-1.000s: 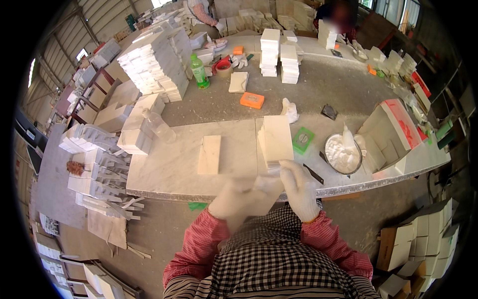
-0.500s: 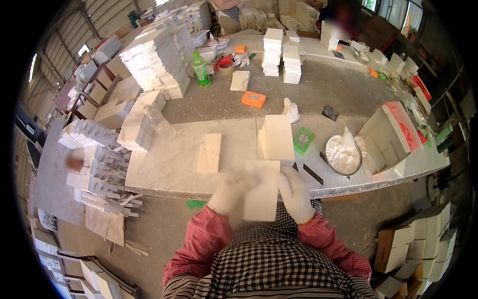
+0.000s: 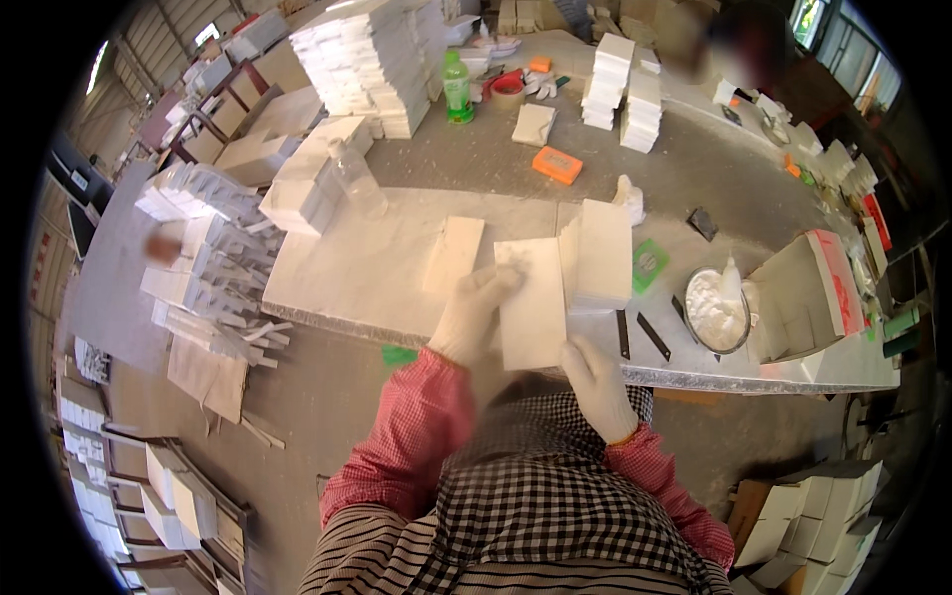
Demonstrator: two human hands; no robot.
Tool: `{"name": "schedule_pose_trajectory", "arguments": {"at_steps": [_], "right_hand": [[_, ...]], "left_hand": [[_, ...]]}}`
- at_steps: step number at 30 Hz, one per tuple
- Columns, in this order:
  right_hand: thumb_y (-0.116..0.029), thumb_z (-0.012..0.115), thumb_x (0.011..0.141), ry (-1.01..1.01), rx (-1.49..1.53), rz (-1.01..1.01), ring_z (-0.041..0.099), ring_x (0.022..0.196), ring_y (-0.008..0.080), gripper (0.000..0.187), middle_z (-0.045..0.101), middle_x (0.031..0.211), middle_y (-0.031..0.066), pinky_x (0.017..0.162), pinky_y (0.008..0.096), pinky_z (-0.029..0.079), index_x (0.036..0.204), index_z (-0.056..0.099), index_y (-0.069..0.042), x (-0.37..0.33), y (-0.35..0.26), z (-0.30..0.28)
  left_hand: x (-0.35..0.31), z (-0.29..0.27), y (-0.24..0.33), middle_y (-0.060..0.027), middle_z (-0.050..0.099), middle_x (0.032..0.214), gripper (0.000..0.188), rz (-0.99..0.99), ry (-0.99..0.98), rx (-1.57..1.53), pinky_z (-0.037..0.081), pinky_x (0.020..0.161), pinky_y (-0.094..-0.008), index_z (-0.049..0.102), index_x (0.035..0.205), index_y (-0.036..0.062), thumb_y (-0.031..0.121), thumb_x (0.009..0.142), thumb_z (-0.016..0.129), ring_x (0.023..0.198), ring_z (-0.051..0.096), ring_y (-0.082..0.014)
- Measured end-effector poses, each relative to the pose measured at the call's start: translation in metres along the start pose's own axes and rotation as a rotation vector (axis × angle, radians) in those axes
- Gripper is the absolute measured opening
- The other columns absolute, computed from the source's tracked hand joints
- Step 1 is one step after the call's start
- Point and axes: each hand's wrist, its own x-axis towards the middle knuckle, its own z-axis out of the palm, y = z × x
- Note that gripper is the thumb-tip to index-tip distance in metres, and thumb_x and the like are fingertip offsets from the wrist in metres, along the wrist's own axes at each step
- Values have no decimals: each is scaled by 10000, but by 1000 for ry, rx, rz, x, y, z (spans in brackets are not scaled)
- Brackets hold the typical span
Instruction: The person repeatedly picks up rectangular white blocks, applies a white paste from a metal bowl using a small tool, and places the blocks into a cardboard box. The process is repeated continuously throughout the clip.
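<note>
Held up over the front edge of the worktable is a flat white tile [image 3: 533, 312]. My left hand [image 3: 474, 309], in a white knit glove, grips it along its left side with the thumb on the face. At its lower right corner my gloved right hand [image 3: 598, 385] pinches it. Just behind the tile stands a stack of white tiles [image 3: 603, 256], partly hidden by it. A narrow cream tile [image 3: 454, 254] lies on the tabletop beyond my left hand. Two thin dark blades [image 3: 653, 336] lie to the right of the stack.
A bowl of white paste [image 3: 716, 312] with a bottle in it sits at the right, beside an open carton [image 3: 808, 297]. Farther back are an orange block [image 3: 557, 166], a green bottle [image 3: 457, 87] and tall tile stacks [image 3: 367, 64]. A clear bottle [image 3: 357, 178] leans at the left.
The tile has been raised and moved farther over the tabletop, with both hands still on it. My left hand has shifted up and forward. The whole view has tilted and swung.
</note>
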Motion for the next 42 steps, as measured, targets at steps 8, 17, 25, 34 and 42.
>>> {"name": "schedule_pose_trajectory", "arguments": {"at_steps": [8,17,25,34,42], "right_hand": [[-190,598,1043,-90,100,58,539,762,176,219,575,831,141,728,328,485,1048,616,28,1,-12,1],[-133,600,1006,-18,138,26,518,754,82,179,585,804,7,685,259,443,1035,653,35,-6,-28,4],[-125,513,1053,-42,473,153,535,815,105,229,604,868,22,774,266,458,1114,653,46,-7,-21,-1],[-159,490,1078,78,596,198,529,834,104,293,607,918,19,784,259,446,1202,654,49,-5,-20,-9],[-174,516,1076,130,591,162,579,845,102,302,653,943,39,773,260,496,1254,657,25,-1,-10,-14]], "left_hand": [[-2,2,-1,-135,683,1142,335,-66,0,-156,607,837,-380,608,1227,-62,220,1046,628,981,692,-211],[-13,3,-2,-89,657,1275,463,17,-101,-155,550,965,-367,559,1383,-9,325,1065,600,1127,642,-189],[-6,-8,-21,-95,620,1334,885,3,-260,-58,570,985,-382,509,1433,-5,635,876,762,1184,633,-209],[-24,12,-24,-110,681,1266,666,-98,-285,43,576,961,-370,618,1336,-19,484,921,756,1130,670,-227],[-29,22,-19,-103,702,1238,495,-45,-405,137,586,896,-353,655,1306,-17,342,969,708,1070,691,-214]]}}
